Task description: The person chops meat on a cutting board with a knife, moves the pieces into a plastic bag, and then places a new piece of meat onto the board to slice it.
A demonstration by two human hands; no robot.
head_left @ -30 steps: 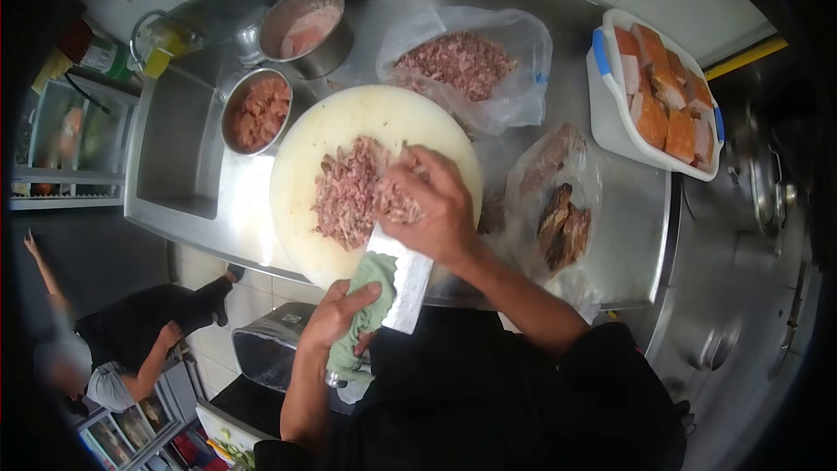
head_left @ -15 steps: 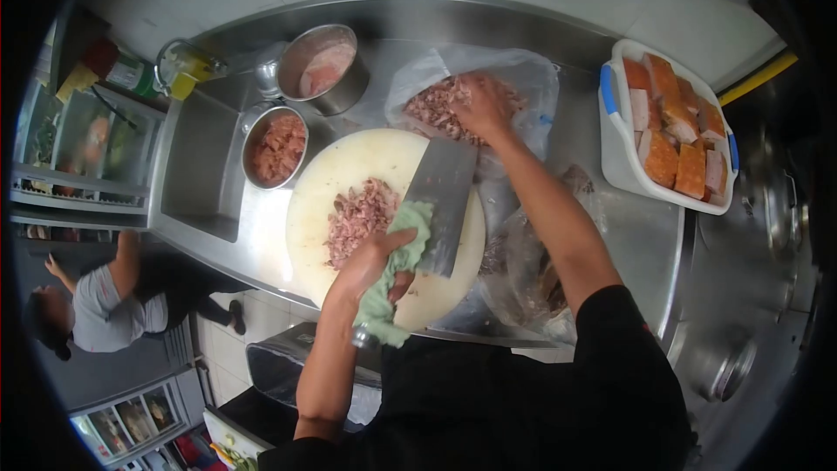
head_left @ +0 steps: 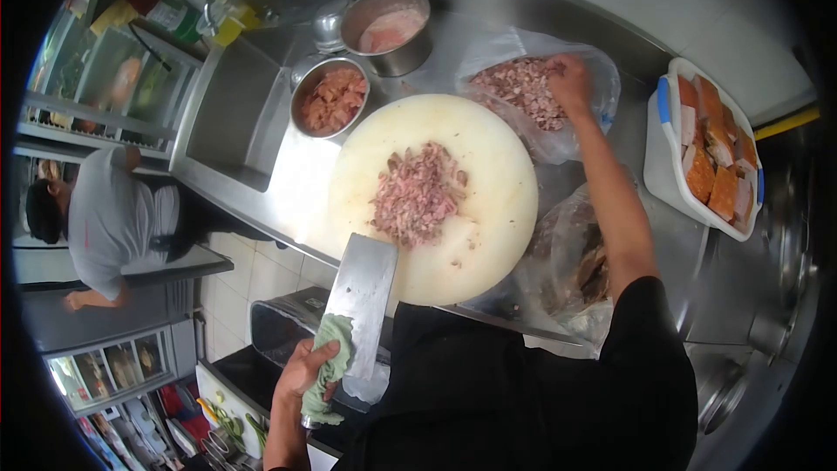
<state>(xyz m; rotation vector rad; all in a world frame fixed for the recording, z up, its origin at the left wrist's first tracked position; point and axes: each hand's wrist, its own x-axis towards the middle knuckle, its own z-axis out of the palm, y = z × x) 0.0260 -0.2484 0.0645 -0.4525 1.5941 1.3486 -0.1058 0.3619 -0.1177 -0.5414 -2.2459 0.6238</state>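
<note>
Left hand (head_left: 302,368) gripping cleaver (head_left: 362,288) through green cloth (head_left: 333,351); risk: bunched cloth slipping, cleaver twisting. Right hand (head_left: 570,85) touching chopped meat (head_left: 520,90) inside plastic bag (head_left: 551,146), cannot tell finger closure; risk: snagged bag spilling. Meat pile (head_left: 417,196) lying on round board (head_left: 501,174).

Left hand (head_left: 303,372) curled in grip near torso (head_left: 532,392); right arm (head_left: 617,201) stretched forward, right hand (head_left: 570,85) slightly blurred.
</note>
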